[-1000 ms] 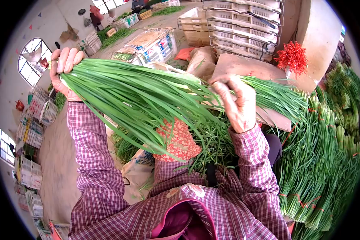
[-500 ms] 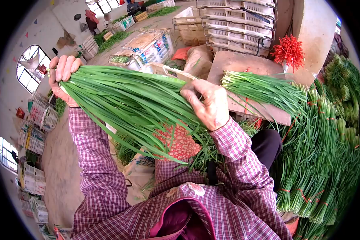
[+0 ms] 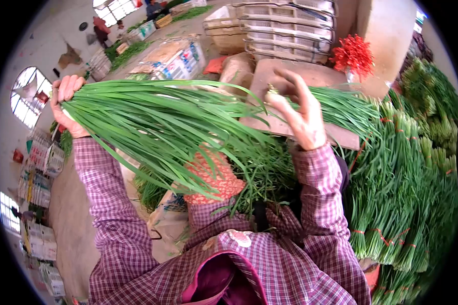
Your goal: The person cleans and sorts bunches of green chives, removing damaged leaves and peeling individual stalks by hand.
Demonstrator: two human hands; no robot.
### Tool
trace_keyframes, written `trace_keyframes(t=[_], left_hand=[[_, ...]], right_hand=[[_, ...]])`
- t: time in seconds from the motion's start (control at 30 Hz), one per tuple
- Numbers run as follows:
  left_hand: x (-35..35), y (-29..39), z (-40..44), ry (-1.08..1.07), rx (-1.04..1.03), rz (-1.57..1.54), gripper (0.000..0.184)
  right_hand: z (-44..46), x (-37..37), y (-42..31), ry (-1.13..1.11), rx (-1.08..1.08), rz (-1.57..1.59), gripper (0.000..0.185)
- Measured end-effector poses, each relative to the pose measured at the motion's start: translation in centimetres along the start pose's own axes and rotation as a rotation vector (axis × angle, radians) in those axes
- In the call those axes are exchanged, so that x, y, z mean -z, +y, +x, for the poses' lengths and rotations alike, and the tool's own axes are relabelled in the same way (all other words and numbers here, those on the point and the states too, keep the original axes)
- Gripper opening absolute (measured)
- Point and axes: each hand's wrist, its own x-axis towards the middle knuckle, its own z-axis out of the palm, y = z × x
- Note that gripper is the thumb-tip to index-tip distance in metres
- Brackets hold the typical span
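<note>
My left hand [image 3: 68, 96] is closed around the stem ends of a bunch of garlic chives [image 3: 152, 117], held out at the upper left. The long flat leaves fan to the right and droop over my lap. My right hand [image 3: 305, 114] is apart from these leaves, thumb and fingers spread, somewhat blurred by motion. Behind it, another bunch of chives [image 3: 341, 109] lies on a brown board [image 3: 269, 68], its stem ends showing just past my thumb. A patterned red cloth [image 3: 216, 178] covers my knee, with loose chive leaves [image 3: 269, 175] beside it.
Tied chive bunches [image 3: 392, 193] are piled at the right. Red ties [image 3: 353, 55] stand in a holder behind the board. Stacked white crates [image 3: 287, 30] rise at the back, and a wrapped crate [image 3: 175, 58] sits left of them. Other people are in the far background.
My right hand has left the leaf ends, moved right and opened. My left hand still grips the stem ends. The view has shifted slightly, and the leaves hang looser at the right.
</note>
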Motion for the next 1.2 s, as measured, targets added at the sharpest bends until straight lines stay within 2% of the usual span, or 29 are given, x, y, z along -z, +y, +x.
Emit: trace_keyframes(t=[0.07, 0.1, 0.13, 0.2, 0.27, 0.3, 0.33, 0.4, 0.47, 0.5, 0.53, 0.57, 0.63, 0.67, 0.7, 0.73, 0.8, 0.87, 0.93, 0.97, 1.0, 1.03, 1.07, 1.1, 1.13, 1.2], left_hand=[[-1.3, -1.4, 0.9, 0.041, 0.048, 0.084, 0.008], [-2.9, -3.1, 1.5, 0.003, 0.047, 0.225, 0.001], [-4.3, -4.9, 1.9, -0.011, 0.050, 0.326, 0.003], [-6.9, -8.8, 2.9, -0.140, 0.083, 0.520, 0.011], [-10.2, -12.3, 3.4, -0.166, 0.064, 0.686, 0.017], [-10.6, -13.7, 3.9, -0.189, 0.077, 0.531, 0.018], [-11.1, -15.1, 4.4, -0.227, 0.018, 0.519, 0.015], [-12.0, -16.7, 5.6, -0.248, 0.069, 0.296, 0.011], [-11.9, -18.6, 7.0, -0.129, 0.039, 0.120, 0.010], [-9.1, -19.3, 9.0, -0.270, 0.093, -0.013, 0.014], [-11.4, -22.6, 8.6, -0.105, 0.025, -0.044, 0.009], [-13.7, -25.9, 8.1, 0.058, -0.047, -0.064, 0.017], [-11.1, -29.6, 7.7, 0.156, 0.136, -0.292, 0.017], [-8.2, -31.6, 7.7, 0.256, 0.156, -0.215, 0.020], [-8.6, -34.3, 6.6, 0.242, 0.091, -0.240, 0.025], [-6.8, -37.0, 5.9, 0.332, 0.176, -0.457, 0.022], [-4.1, -41.2, 3.3, 0.512, 0.244, -0.470, 0.018], [-0.1, -44.6, 0.7, 0.598, 0.326, -0.450, 0.020], [4.1, -46.4, -1.2, 0.665, 0.387, -0.342, 0.034], [5.9, -46.3, -1.7, 0.705, 0.392, -0.134, 0.043], [8.8, -44.9, -2.3, 0.803, 0.373, 0.091, 0.052], [9.3, -45.7, -2.5, 0.861, 0.238, 0.634, 0.066], [9.0, -44.4, -2.2, 0.625, -0.023, 0.989, 0.062], [8.4, -42.2, -1.1, 0.369, -0.058, 1.424, 0.055], [7.7, -42.7, -0.8, 0.250, 0.037, 1.434, 0.046], [7.3, -46.1, -3.3, -0.091, 0.262, 1.668, 0.040]], right_hand=[[1.5, -1.1, -2.6, -0.061, 0.110, 0.056, 0.088], [2.2, -2.4, -3.9, -0.083, 0.192, 0.047, 0.100], [2.8, -4.0, -5.1, -0.110, 0.276, 0.040, 0.113], [4.1, -6.6, -8.2, -0.155, 0.391, 0.137, 0.131], [4.7, -8.3, -9.0, -0.115, 0.404, 0.084, 0.137], [5.4, -8.6, -8.6, 0.010, 0.494, 0.016, 0.136], [6.2, -8.2, -7.6, 0.010, 0.452, -0.032, 0.133], [7.6, -6.1, -6.1, 0.073, 0.437, 0.090, 0.115], [8.3, -1.2, -6.4, 0.234, 0.590, -0.278, 0.089], [8.8, 1.6, -7.0, 0.173, 0.591, -0.408, 0.078], [9.4, 3.5, -7.4, 0.148, 0.620, -0.536, 0.068], [9.9, 5.4, -7.8, 0.125, 0.655, -0.660, 0.058], [10.7, 8.5, -6.3, 0.026, 0.620, -0.962, 0.064], [11.0, 10.1, -4.6, -0.092, 0.509, -1.138, 0.081], [11.3, 10.9, -3.4, -0.126, 0.534, -1.140, 0.067], [11.2, 11.7, -1.0, -0.186, 0.468, -1.171, 0.069], [10.1, 11.8, 4.0, -0.326, 0.319, -1.173, 0.068], [8.7, 11.1, 8.3, -0.409, 0.243, -1.089, 0.069], [8.0, 10.5, 14.2, -0.549, 0.043, -0.982, 0.073], [7.4, 9.9, 16.4, -0.559, -0.071, -0.941, 0.076], [7.6, 7.4, 18.6, -0.628, -0.166, -0.872, 0.080], [7.2, 7.3, 20.0, -0.667, -0.135, -0.868, 0.084], [6.8, 7.1, 21.2, -0.708, -0.103, -0.865, 0.089], [7.0, 7.1, 21.4, -0.707, -0.096, -0.906, 0.092], [7.7, 7.4, 20.8, -0.697, -0.090, -0.952, 0.097], [7.6, 7.8, 20.4, -0.718, -0.038, -0.745, 0.096]])
